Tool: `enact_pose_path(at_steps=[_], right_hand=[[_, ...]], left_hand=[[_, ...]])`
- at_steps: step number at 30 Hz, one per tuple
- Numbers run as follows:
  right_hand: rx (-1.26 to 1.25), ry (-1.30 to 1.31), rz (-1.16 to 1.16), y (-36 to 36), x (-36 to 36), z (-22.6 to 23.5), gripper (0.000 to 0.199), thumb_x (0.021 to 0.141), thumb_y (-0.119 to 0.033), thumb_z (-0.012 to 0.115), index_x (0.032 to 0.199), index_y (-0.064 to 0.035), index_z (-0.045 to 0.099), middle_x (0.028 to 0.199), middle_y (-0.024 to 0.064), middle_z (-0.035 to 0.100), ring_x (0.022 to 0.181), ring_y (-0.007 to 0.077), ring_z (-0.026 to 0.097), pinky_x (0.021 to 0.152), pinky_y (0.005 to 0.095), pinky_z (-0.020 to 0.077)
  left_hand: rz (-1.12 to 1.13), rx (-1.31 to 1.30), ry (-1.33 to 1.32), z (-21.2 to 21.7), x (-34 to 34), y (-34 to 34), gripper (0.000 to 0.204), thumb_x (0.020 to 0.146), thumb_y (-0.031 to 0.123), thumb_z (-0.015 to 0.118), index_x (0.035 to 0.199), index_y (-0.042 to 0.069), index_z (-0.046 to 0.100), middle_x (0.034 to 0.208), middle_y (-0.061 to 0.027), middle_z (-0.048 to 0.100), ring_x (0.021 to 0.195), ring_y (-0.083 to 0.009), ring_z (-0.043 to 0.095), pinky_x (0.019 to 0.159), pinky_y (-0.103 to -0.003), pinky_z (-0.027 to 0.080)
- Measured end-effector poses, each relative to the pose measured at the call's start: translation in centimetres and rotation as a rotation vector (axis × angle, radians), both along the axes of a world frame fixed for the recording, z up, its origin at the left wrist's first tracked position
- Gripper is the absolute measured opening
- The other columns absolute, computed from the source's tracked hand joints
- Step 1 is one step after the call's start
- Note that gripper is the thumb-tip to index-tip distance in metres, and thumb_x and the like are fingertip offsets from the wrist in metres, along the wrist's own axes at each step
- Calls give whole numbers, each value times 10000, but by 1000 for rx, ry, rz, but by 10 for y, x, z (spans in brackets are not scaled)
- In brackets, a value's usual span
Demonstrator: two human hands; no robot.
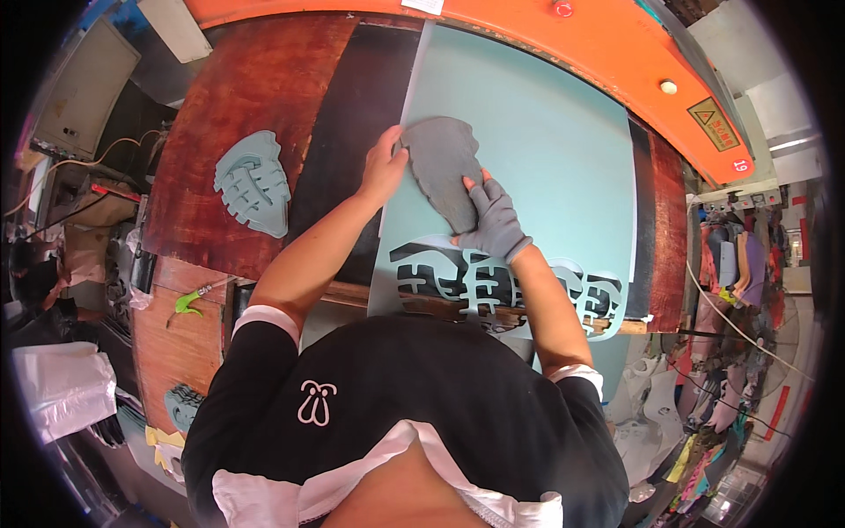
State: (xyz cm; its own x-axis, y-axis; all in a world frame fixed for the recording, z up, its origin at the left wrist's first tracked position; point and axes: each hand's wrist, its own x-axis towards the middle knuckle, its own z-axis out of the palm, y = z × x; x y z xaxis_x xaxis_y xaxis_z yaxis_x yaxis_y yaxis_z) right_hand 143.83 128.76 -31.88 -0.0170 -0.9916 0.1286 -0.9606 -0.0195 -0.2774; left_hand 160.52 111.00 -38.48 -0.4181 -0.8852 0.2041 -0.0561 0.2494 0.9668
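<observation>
A grey, flat, jagged-edged piece, possibly a cutting die, lies on or just above the pale blue-green sheet; the gap, if any, cannot be made out. My left hand is bare and grips its upper left edge, with the thumb on top. At its lower right side my right hand, in a grey fingerless glove, holds the edge with fingertips on its face. Below the right hand, the sheet's near end has several cut-out openings with thin strips left between them. The undersides of the grey piece and both hands are hidden.
An orange machine beam with a red button spans the far side. Left on the reddish-brown board lies a stack of blue-green cut pieces. A bright green-handled tool rests on the lower wooden surface. Another person is at far left.
</observation>
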Motion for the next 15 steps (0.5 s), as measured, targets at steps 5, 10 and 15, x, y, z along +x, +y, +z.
enact_pose_path(at_steps=[5,10,15], right_hand=[[-29,-91,72,-2,-6,5,1010,403,-383,874,1285,-118,458,1321,240,368,1169,393,406,1004,410,371],[-228,-77,-3,-5,13,-9,939,385,-384,876,1202,-114,499,1235,224,421,1094,382,429,939,449,378],[-406,-33,-103,-6,37,-28,946,389,-413,875,1202,-115,493,1237,215,427,1088,367,428,926,451,382]], left_hand=[[-59,102,179,-5,0,-4,476,855,44,485,1315,-37,396,1318,-201,490,1259,-288,439,1039,-343,331],[-114,162,271,-1,-9,-16,475,870,40,478,1328,-42,378,1342,-189,468,1278,-250,418,1044,-320,319],[-256,243,184,-3,-18,-32,483,925,48,430,1389,2,301,1426,-158,366,1314,-221,352,1079,-312,267]])
